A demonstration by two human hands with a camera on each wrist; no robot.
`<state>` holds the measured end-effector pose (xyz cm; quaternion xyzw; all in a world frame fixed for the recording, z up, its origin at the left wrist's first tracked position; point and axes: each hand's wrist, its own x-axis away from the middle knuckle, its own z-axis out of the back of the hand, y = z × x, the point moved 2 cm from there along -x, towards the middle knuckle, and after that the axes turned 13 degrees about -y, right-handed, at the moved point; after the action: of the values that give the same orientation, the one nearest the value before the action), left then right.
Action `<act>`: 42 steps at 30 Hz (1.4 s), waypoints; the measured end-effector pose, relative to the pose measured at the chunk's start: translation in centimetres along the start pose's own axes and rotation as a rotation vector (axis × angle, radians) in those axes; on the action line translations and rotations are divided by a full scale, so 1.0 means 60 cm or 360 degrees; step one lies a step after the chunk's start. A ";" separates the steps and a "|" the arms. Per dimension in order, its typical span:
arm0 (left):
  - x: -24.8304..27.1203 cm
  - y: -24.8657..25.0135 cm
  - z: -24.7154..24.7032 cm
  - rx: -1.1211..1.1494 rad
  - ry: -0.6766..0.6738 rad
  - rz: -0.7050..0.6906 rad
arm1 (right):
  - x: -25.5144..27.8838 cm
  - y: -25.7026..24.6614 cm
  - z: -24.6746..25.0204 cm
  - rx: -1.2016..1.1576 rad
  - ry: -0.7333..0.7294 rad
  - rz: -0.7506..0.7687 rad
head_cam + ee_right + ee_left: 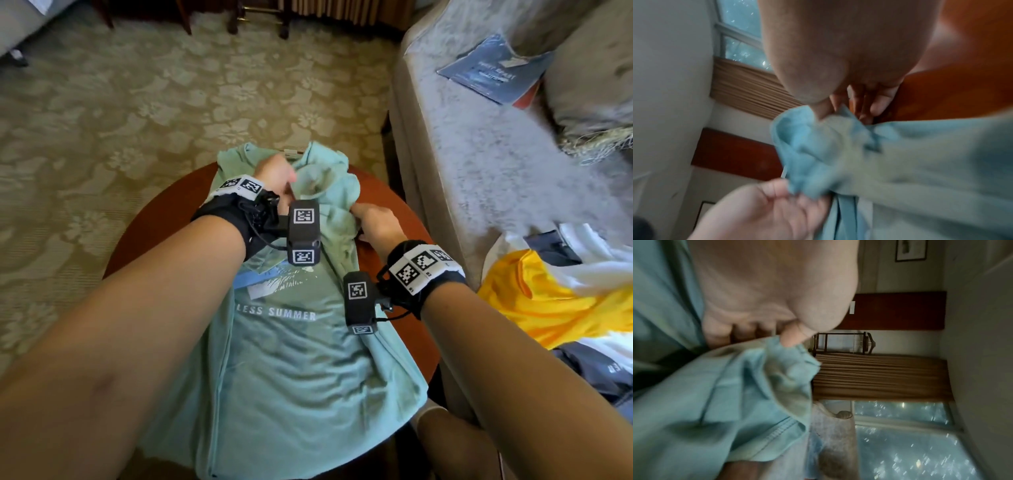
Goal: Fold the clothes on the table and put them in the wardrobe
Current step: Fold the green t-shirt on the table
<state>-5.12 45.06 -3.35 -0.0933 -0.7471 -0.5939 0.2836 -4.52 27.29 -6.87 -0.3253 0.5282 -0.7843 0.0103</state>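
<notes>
A teal t-shirt (pixel 291 359) printed "LESS SUMMER" lies spread on a round brown table (pixel 154 233), its hem hanging over the near edge. Its right sleeve is bunched up near the collar. My left hand (pixel 289 185) grips this bunched cloth from the left, and in the left wrist view the thumb (pixel 791 340) pinches a fold of the t-shirt (pixel 756 386). My right hand (pixel 358 214) pinches the same bunch from the right, at the shirt's edge. In the right wrist view its fingers (pixel 877 104) curl on the t-shirt (pixel 818 146), over the table (pixel 962 65).
A grey sofa (pixel 479 178) stands close on the right, with a yellow garment (pixel 555 305), white and dark clothes and a blue booklet (pixel 493 72) on it. Patterned carpet (pixel 120 120) lies to the left and beyond. Dark furniture legs (pixel 236 20) stand at the far end.
</notes>
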 end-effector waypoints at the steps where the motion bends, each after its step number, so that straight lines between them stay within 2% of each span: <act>1: -0.009 -0.007 0.010 0.0006 0.0099 0.0035 | 0.002 0.000 0.002 -0.0006 -0.0057 0.0003; 2: -0.014 -0.012 0.019 -0.0004 0.0157 0.0092 | 0.004 0.001 0.004 -0.0048 -0.0105 0.0022; 4: -0.019 -0.022 0.026 -0.0086 0.0135 0.0131 | 0.008 0.001 0.005 -0.0177 -0.0176 0.0076; 11: -0.026 -0.026 0.001 -0.0598 -0.0188 0.0134 | 0.022 0.003 -0.008 -0.0553 -0.0454 0.0015; 15: -0.019 -0.031 0.001 -0.0786 -0.0126 0.0124 | 0.026 0.004 -0.001 -0.0621 -0.0591 0.0132; 20: -0.009 -0.034 0.012 -0.1077 -0.0031 0.0106 | 0.024 0.013 -0.009 -0.0512 -0.0466 0.0186; 23: 0.005 -0.031 0.014 -0.1520 -0.0079 0.0130 | 0.030 0.019 -0.011 -0.0276 -0.0308 0.0142; 26: -0.008 -0.039 0.038 -0.1209 -0.0047 0.0013 | 0.044 0.024 -0.010 -0.0081 -0.0172 0.0105; 28: 0.002 -0.035 0.041 -0.0848 0.0058 -0.0010 | 0.049 0.024 -0.007 -0.0109 -0.0122 0.0134; 30: 0.012 -0.024 0.034 -0.0717 0.0046 -0.0018 | 0.049 0.021 0.003 -0.0112 -0.0005 0.0163; 33: 0.026 -0.011 0.017 -0.0811 0.0030 0.0086 | 0.027 0.021 0.033 -0.0082 0.0246 0.0058; 35: 0.021 -0.011 0.014 -0.0890 0.0040 0.0090 | 0.001 0.019 0.045 -0.0106 0.0279 0.0006; 40: -0.003 -0.009 0.008 -0.0956 -0.0100 -0.0209 | -0.058 -0.011 0.034 -0.0152 0.0223 0.0155; 42: -0.018 -0.015 0.015 -0.0935 -0.0151 -0.0250 | -0.079 -0.027 0.029 -0.0276 0.0226 0.0191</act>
<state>-4.91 45.86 -4.79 -0.1410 -0.5607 -0.7996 0.1624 0.64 28.28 -7.47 -0.2363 0.6120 -0.7547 -0.0084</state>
